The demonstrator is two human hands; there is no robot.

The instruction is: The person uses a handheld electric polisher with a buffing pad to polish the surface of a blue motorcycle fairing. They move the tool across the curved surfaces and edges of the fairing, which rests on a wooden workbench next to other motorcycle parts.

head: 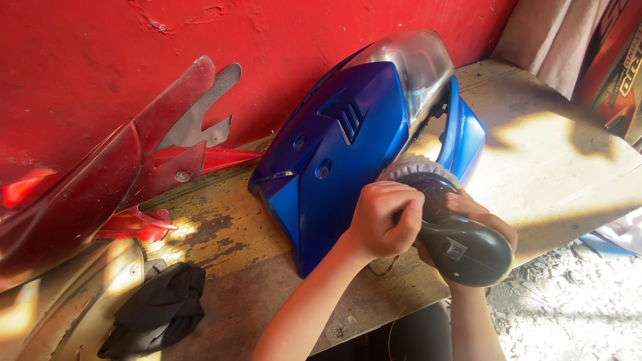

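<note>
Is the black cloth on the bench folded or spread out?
Neither: the black cloth lies crumpled in a loose heap on the wooden bench.

Worn wooden surface [234, 234], paint flaking. On it: blue motorcycle panel [334, 154] leaning against red wall, red panels [100, 180] at left, crumpled black cloth [160, 311].

Showing glossy black on the polisher [461, 244] inside the grip, with a white fluffy pad [418, 167] just above. Gleaming deep blue on the fairing panel [341, 144] beside the grip, topped by a clear, silvery headlight lens [418, 63]. Lying crumpled and black, the cloth [160, 311] far left. Glowing dark red on the panels [93, 187] and wall [100, 47]. Peeling yellow over brown on the counter [227, 227].
</note>
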